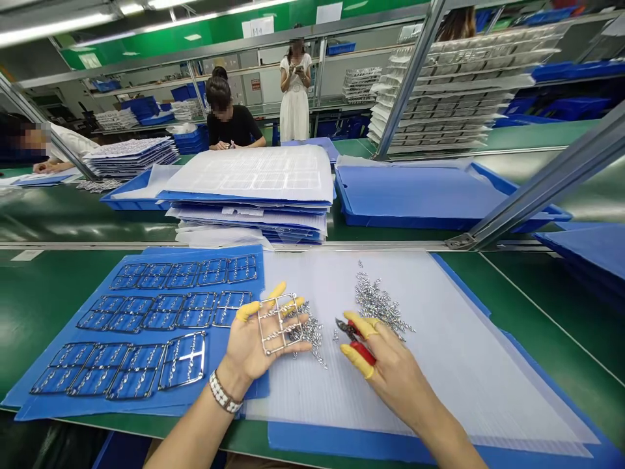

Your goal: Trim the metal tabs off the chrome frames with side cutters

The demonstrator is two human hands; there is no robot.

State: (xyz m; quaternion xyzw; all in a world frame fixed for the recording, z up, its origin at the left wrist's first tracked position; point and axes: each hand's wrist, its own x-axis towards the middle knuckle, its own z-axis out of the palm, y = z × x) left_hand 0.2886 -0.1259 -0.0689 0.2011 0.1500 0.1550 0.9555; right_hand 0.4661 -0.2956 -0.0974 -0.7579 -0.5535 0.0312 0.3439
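Observation:
My left hand (254, 335), palm up with yellow covers on some fingers, holds a small rectangular metal frame (280, 324) with crossbars and twisted pieces in it. The frame rests across the palm and fingers. My right hand (385, 355) grips red-handled pliers (359, 342), their dark jaws pointing left. Yellow covers sit on its fingertips too. Under and beside the left fingers lies a pile of small silvery twisted pieces (310, 329). A larger pile of like pieces (378, 299) spreads just beyond my right hand. Both piles lie on a whitish translucent sheet (439, 384).
On the left, several similar frames (139, 368) lie in three rows on a blue sheet (122, 407). Beyond the table's rail stand a stack of sheets (249, 176) and a blue tray (415, 195). A slanted metal post (551, 176) rises at right. Several people are farther back.

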